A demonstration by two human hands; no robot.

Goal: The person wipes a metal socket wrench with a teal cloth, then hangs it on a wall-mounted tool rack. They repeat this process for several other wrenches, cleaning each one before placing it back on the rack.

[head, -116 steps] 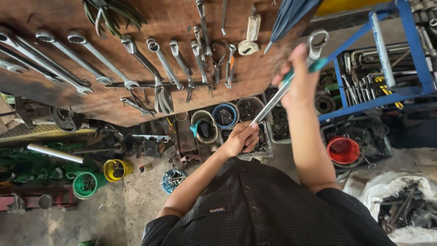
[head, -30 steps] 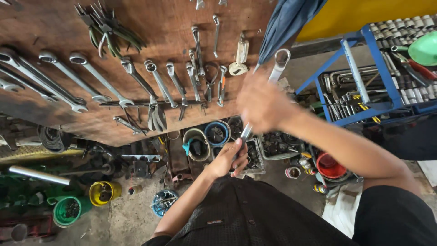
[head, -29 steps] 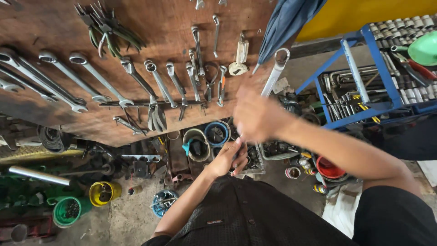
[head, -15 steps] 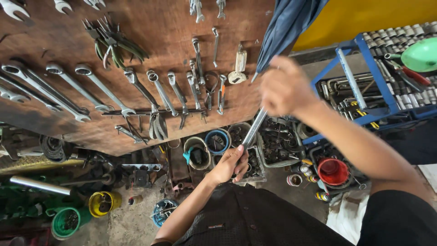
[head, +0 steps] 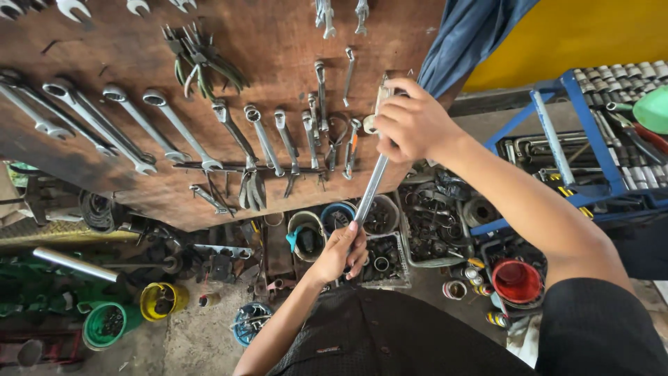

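Leftmost, green bucket (head: 103,327) and yellow bucket (head: 162,301) on floor, small parts inside. Centre: left hand (head: 341,252) wrapped round lower end of long wrench (head: 371,189), right hand (head: 410,125) gripping upper end against crowded tool board (head: 264,76). Rightward, red bucket (head: 516,282), blue rack (head: 591,139).

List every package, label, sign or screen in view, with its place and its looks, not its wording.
No signs or screens in view.
Small tins: floor, lower right beside the red tub; round, with striped multicoloured wrappers.
Nothing else labelled can be made out.
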